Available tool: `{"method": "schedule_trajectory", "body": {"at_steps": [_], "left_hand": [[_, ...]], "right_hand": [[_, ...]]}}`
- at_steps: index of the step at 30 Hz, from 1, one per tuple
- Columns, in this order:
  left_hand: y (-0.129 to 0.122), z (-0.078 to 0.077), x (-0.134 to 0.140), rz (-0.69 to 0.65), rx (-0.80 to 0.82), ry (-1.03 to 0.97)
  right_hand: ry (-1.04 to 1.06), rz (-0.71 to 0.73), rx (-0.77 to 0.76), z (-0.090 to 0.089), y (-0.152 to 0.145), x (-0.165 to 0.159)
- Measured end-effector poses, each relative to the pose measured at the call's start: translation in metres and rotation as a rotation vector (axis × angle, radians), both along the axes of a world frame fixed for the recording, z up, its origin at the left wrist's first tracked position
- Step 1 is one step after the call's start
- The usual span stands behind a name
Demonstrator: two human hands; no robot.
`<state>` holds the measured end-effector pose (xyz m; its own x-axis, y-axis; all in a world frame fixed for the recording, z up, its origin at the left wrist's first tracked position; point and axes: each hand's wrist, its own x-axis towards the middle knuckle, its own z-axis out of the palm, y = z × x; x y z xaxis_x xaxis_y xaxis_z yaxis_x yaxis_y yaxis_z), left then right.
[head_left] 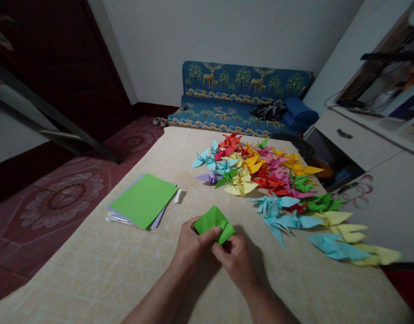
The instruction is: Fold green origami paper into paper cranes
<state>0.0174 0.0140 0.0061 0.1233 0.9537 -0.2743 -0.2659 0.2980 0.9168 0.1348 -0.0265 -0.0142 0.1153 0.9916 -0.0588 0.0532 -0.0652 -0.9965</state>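
A small folded square of green origami paper [211, 219] is held between my two hands above the table. My left hand [192, 238] grips its left side, with the thumb lying across the front face. At the lower right corner, the fingers of my right hand [234, 256] pinch the paper's edge. Creases run over the visible face; its underside is hidden. To the left lies a stack of green and lilac paper sheets [144, 198] on a clear plastic wrapper [117, 219]. Many folded paper cranes [254, 164] in several colours spread over the table's right side.
A patterned cloth covers the table [102, 270]. Beyond it stands a blue sofa [220, 110] with a deer print. A white cabinet [378, 193] borders the table on the right. On the left are a metal ladder [58, 134] and a dark door [58, 67].
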Motion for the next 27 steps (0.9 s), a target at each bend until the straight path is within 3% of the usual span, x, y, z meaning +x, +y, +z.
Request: {"method": "schedule_trajectory", "body": {"at_steps": [5, 9, 14, 17, 22, 27], "left_hand": [[0.001, 0.0, -0.007, -0.106, 0.015, 0.11], [-0.002, -0.004, -0.005, -0.205, 0.047, 0.165], [-0.003, -0.007, -0.001, -0.23, 0.003, -0.028], [-0.002, -0.006, 0.0, -0.153, -0.037, -0.092], [-0.002, -0.002, -0.003, 0.093, -0.007, -0.107], [-0.002, 0.0, -0.004, 0.152, 0.103, 0.005]], "right_hand": [[0.127, 0.016, 0.04, 0.009, 0.003, 0.011], [0.082, -0.047, 0.037, 0.007, 0.006, 0.015], [0.085, -0.192, 0.058, 0.002, 0.005, 0.016], [0.124, -0.261, 0.058, 0.003, 0.005, 0.016], [0.159, -0.244, 0.011, 0.006, 0.004, 0.012], [0.151, -0.232, 0.027, 0.007, 0.002, 0.01]]}}
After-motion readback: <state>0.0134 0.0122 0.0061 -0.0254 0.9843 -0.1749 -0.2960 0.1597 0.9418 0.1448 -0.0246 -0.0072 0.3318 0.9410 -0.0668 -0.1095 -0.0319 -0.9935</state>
